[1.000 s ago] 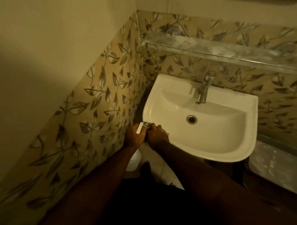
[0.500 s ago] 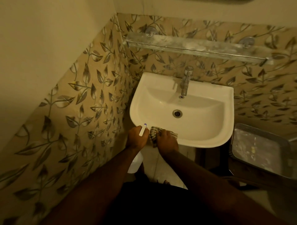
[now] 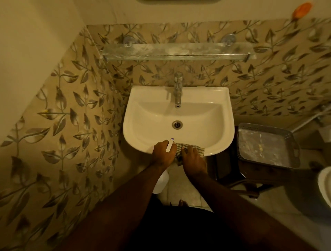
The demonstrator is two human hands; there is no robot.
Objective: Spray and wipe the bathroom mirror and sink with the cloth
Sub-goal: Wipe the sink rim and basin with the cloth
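Note:
A white wall-hung sink (image 3: pixel 206 118) with a chrome tap (image 3: pixel 178 87) and a drain (image 3: pixel 177 124) sits below me. My left hand (image 3: pixel 163 154) grips a white spray bottle (image 3: pixel 161 182) at the sink's front rim; the bottle's body hangs below the wrist and its nozzle tip sticks up past my knuckles. My right hand (image 3: pixel 193 158) presses a checked cloth (image 3: pixel 200 150) onto the front rim, right beside the left hand. Only the bottom edge of the mirror (image 3: pixel 179 0) shows at the top.
A dusty glass shelf (image 3: pixel 179 52) hangs on the leaf-patterned tiles above the tap. A grey plastic basket (image 3: pixel 266 145) rests on a dark stool (image 3: pixel 232 172) right of the sink. A white rim (image 3: pixel 325 186) shows at the far right. The left wall stands close.
Both hands have slid rightward along the sink's front rim, from its left corner toward the middle, with the cloth under the right hand. My view has swung to face the sink squarely.

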